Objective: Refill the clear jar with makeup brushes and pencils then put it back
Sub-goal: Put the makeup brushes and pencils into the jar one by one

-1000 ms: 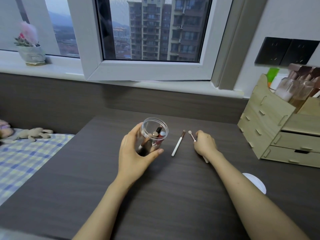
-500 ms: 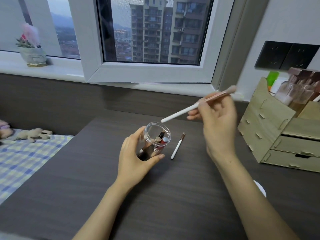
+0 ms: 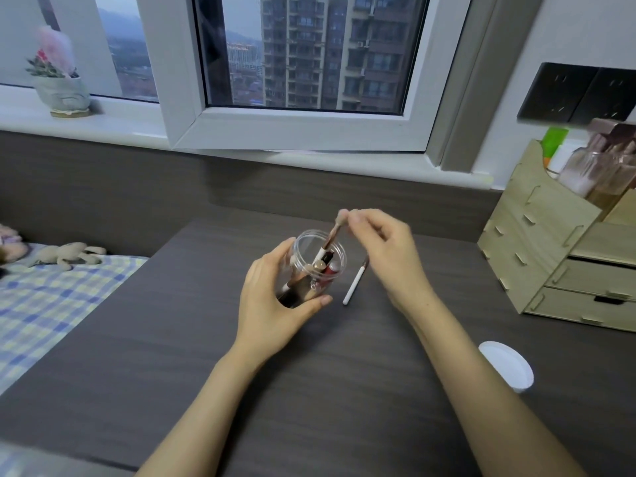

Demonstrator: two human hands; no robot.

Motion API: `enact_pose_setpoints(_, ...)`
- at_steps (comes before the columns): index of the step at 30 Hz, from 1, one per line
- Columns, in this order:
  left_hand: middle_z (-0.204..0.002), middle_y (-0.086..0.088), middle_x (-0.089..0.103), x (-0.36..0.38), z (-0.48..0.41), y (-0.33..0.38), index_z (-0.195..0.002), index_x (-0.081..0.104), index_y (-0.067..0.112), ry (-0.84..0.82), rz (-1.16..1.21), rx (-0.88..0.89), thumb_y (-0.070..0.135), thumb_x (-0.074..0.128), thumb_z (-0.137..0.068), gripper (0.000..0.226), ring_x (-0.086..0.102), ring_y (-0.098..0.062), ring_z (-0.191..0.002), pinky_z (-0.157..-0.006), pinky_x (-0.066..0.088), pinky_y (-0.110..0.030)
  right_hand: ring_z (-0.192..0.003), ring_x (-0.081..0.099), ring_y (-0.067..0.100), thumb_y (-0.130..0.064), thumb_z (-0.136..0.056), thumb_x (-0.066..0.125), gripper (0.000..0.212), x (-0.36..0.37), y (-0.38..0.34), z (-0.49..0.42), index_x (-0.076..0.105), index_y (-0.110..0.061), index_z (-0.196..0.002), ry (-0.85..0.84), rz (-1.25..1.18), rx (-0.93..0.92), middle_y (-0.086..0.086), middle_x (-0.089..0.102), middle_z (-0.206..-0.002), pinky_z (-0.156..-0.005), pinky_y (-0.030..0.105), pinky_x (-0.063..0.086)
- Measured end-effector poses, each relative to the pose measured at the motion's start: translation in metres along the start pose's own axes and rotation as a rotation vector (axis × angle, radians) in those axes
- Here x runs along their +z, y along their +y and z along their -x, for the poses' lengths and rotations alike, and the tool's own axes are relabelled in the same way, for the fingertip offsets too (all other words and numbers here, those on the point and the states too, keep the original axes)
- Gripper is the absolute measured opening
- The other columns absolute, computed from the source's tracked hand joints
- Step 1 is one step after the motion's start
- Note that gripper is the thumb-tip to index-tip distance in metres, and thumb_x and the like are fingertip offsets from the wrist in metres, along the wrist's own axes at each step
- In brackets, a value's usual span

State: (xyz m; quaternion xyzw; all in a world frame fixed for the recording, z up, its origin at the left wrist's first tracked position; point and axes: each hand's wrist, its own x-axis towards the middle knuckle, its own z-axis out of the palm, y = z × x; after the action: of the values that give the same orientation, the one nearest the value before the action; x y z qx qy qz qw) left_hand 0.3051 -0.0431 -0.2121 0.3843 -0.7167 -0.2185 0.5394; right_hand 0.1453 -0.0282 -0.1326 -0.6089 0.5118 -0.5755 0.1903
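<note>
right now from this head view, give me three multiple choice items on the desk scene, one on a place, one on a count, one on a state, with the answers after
1. Where does the white lid lie?
A. on the clear jar
B. on the desk, right of the right forearm
C. on the windowsill

2. How many brushes lie loose on the desk?
A. one
B. three
C. none

3. What is the right hand doing?
A. resting flat on the desk
B. pulling a drawer open
C. pinching a brush at its bristle end, handle down in the jar

Answers: B, the lid sits on the desk apart from the clear jar. A, only the white-handled brush lies beside the jar. C, the held brush slants into the jar mouth while the left hand grips the jar.
</note>
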Motion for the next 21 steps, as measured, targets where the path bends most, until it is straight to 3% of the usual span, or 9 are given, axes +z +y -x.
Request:
enact_pose_setpoints(2, -0.118, 0.03, 0.049, 0.0, 0.0, 0.001, -0.126, 0.03, 0.054, -0.001, 0.006, -0.011, 0.054, 0.073, -0.054, 0.084, 0.044, 0.005, -0.112, -0.09, 0.028, -0.003, -0.066, 0.056, 0.0, -0.018, -0.093, 0.049, 0.026, -0.001, 0.022, -0.01, 0.07, -0.005, -0.087, 0.113, 0.03, 0.151, 0.0, 0.064, -0.072, -0.068, 0.017, 0.042)
enact_pose_setpoints(4, -0.119, 0.03, 0.048, -0.001, -0.001, 0.002, -0.126, 0.03, 0.054, 0.0, 0.006, -0.017, 0.053, 0.073, -0.054, 0.083, 0.046, 0.001, -0.112, -0.09, 0.03, -0.005, -0.069, 0.057, 0.012, -0.022, -0.092, 0.049, 0.026, 0.002, 0.051, -0.018, 0.068, -0.006, -0.083, 0.131, 0.21, 0.271, 0.004, 0.064, -0.072, -0.069, 0.027, 0.042)
enact_pose_setpoints(6, -0.119, 0.03, 0.048, -0.002, -0.002, 0.001, -0.127, 0.032, 0.052, 0.006, 0.013, -0.02, 0.052, 0.074, -0.054, 0.084, 0.048, -0.004, -0.113, -0.093, 0.033, -0.01, -0.085, 0.062, 0.025, -0.027, -0.088, 0.055, 0.021, 0.006, 0.077, -0.022, 0.066, -0.01, -0.091, 0.096, 0.435, 0.379, 0.01, 0.069, -0.088, -0.076, 0.032, 0.045)
enact_pose_setpoints(9, -0.124, 0.026, 0.051, -0.003, -0.002, -0.001, -0.127, 0.039, 0.047, 0.011, 0.047, -0.031, 0.048, 0.077, -0.055, 0.081, 0.049, -0.009, -0.118, -0.096, 0.038, -0.022, -0.111, 0.058, 0.032, -0.036, -0.083, 0.061, 0.04, 0.017, 0.099, -0.024, 0.055, -0.01, -0.112, -0.032, 0.705, 0.511, 0.013, 0.065, -0.116, -0.087, 0.036, 0.045)
enact_pose_setpoints(13, -0.121, 0.033, 0.052, -0.005, -0.003, -0.004, -0.117, 0.039, 0.058, 0.066, 0.161, -0.138, 0.042, 0.081, -0.055, 0.077, 0.048, -0.003, -0.12, -0.096, 0.038, -0.02, -0.115, 0.056, 0.035, -0.02, -0.085, 0.06, 0.038, 0.026, 0.106, -0.03, 0.048, -0.004, -0.117, -0.056, 0.851, 0.594, 0.018, 0.061, -0.123, -0.089, 0.038, 0.047)
enact_pose_setpoints(15, -0.116, 0.041, 0.051, -0.006, -0.004, -0.005, -0.114, 0.041, 0.057, 0.097, 0.225, -0.19, 0.035, 0.081, -0.056, 0.074, 0.048, 0.008, -0.115, -0.092, 0.036, -0.01, -0.116, 0.055, 0.037, -0.011, -0.085, 0.055, 0.034, 0.025, 0.107, -0.033, 0.049, 0.0, -0.117, -0.069, 0.848, 0.639, 0.021, 0.059, -0.124, -0.089, 0.038, 0.047)
enact_pose_setpoints(17, -0.112, 0.045, 0.051, -0.007, -0.004, -0.005, -0.113, 0.041, 0.055, 0.115, 0.269, -0.213, 0.031, 0.08, -0.057, 0.072, 0.048, 0.016, -0.109, -0.086, 0.035, -0.003, -0.106, 0.06, 0.036, -0.01, -0.084, 0.055, 0.026, 0.019, 0.103, -0.034, 0.058, 0.001, -0.107, -0.061, 0.764, 0.643, 0.023, 0.063, -0.111, -0.076, 0.035, 0.046)
enact_pose_setpoints(19, -0.11, 0.045, 0.053, -0.007, -0.004, -0.005, -0.113, 0.042, 0.052, 0.115, 0.296, -0.226, 0.028, 0.081, -0.058, 0.071, 0.049, 0.018, -0.107, -0.083, 0.034, 0.0, -0.077, 0.06, 0.031, -0.008, -0.081, 0.054, 0.017, 0.008, 0.089, -0.035, 0.062, 0.002, -0.093, 0.06, 0.508, 0.584, 0.02, 0.06, -0.082, -0.058, 0.028, 0.041)
enact_pose_setpoints(21, -0.107, 0.043, 0.055, -0.006, -0.003, -0.004, -0.112, 0.043, 0.049, 0.102, 0.315, -0.232, 0.022, 0.083, -0.059, 0.071, 0.05, 0.017, -0.104, -0.082, 0.035, 0.0, -0.052, 0.052, 0.02, 0.0, -0.08, 0.052, 0.021, -0.006, 0.059, -0.036, 0.059, 0.005, -0.1, 0.253, 0.113, 0.486, 0.012, 0.055, -0.068, -0.038, 0.019, 0.038)
